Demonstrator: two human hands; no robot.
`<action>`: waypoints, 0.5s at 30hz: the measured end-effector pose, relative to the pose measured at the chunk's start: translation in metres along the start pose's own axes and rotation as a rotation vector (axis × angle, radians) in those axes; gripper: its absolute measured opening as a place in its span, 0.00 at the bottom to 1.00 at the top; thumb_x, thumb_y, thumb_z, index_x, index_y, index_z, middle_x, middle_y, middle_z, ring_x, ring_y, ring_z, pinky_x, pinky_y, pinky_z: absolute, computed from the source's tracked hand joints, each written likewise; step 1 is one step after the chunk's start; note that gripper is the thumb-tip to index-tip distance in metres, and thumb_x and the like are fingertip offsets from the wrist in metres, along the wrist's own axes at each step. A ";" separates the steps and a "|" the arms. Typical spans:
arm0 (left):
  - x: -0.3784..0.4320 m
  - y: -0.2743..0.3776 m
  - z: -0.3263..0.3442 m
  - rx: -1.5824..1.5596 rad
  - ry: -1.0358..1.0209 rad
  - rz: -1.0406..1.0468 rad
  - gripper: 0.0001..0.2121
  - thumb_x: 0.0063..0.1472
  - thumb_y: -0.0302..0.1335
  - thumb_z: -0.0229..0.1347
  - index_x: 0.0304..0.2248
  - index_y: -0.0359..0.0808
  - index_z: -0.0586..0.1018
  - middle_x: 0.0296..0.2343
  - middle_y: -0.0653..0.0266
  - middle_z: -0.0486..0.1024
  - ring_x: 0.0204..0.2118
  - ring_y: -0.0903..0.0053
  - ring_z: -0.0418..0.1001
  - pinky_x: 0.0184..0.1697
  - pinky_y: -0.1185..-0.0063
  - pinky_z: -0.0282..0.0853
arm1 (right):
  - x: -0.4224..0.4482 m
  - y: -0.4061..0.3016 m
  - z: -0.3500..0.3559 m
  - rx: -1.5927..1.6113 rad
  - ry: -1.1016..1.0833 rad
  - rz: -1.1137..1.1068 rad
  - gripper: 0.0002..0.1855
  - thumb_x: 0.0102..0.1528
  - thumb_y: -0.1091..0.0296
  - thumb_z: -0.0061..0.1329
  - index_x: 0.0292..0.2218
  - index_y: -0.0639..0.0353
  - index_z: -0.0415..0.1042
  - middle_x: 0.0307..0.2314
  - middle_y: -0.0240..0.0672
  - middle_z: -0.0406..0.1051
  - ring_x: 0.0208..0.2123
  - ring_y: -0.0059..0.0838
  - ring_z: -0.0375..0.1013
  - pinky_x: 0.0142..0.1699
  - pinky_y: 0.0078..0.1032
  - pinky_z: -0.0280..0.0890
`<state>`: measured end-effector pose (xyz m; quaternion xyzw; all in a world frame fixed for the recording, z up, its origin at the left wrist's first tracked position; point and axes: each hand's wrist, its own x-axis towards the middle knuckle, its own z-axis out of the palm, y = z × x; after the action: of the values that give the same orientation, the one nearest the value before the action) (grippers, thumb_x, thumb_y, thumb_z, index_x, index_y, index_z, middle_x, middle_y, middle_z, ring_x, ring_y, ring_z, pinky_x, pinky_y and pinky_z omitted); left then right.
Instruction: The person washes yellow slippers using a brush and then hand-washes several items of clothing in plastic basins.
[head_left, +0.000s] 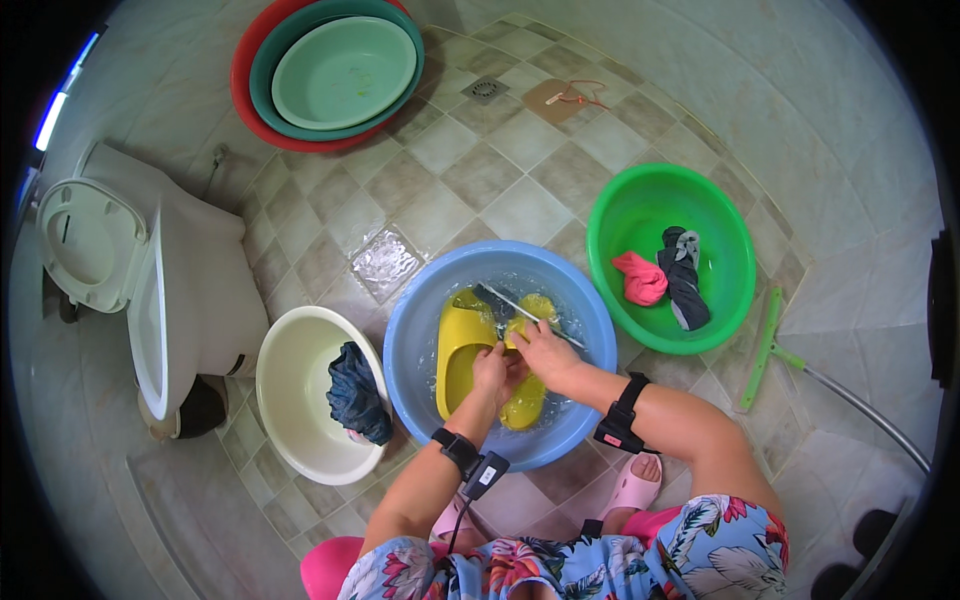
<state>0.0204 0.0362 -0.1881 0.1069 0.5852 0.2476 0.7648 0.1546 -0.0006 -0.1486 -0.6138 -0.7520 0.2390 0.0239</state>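
A blue plastic basin (405, 292) with water stands before me. Two yellow slippers lie in it: the left slipper (452, 337) rests strap up, and the other yellow slipper (525, 401) is under my hands. My left hand (493, 375) is at its inner edge, fingers curled, their grip partly hidden. My right hand (549, 356) bends its fingers over its yellow upper part, touching it. A thin white-and-grey stick, perhaps a brush handle (514, 306), slants across the water just beyond my right fingers. Dark cloth or bristles (493, 302) show beside its upper end.
A green basin (739, 300) with pink cloth and dark socks stands right; a cream basin (277, 435) with blue denim cloth stands left. Stacked basins (247, 97), a floor drain (485, 89), a toilet (202, 300) and a green floor squeegee (761, 349) lie farther around.
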 end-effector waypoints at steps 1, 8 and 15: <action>0.007 -0.005 -0.004 -0.030 0.029 0.016 0.20 0.65 0.30 0.41 0.53 0.37 0.48 0.42 0.44 0.66 0.38 0.61 0.72 0.37 0.65 0.71 | 0.000 0.001 0.004 -0.033 0.030 -0.023 0.30 0.44 0.76 0.48 0.51 0.62 0.59 0.43 0.47 0.59 0.47 0.47 0.59 0.49 0.29 0.65; 0.026 -0.028 -0.013 -0.001 0.174 0.146 0.22 0.61 0.21 0.45 0.52 0.36 0.52 0.36 0.56 0.70 0.33 0.71 0.73 0.33 0.71 0.73 | 0.000 0.001 0.029 -0.050 0.045 -0.026 0.26 0.46 0.75 0.47 0.49 0.63 0.61 0.42 0.45 0.58 0.47 0.45 0.59 0.45 0.26 0.69; 0.006 -0.021 0.002 -0.283 0.138 0.152 0.15 0.60 0.21 0.45 0.47 0.37 0.61 0.27 0.62 0.67 0.27 0.73 0.70 0.33 0.72 0.72 | 0.003 0.009 0.024 0.071 0.003 -0.006 0.25 0.46 0.74 0.47 0.48 0.59 0.63 0.45 0.47 0.59 0.49 0.47 0.59 0.46 0.33 0.67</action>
<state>0.0287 0.0214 -0.2022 0.0247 0.5858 0.3916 0.7092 0.1536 -0.0047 -0.1741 -0.6109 -0.7448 0.2644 0.0473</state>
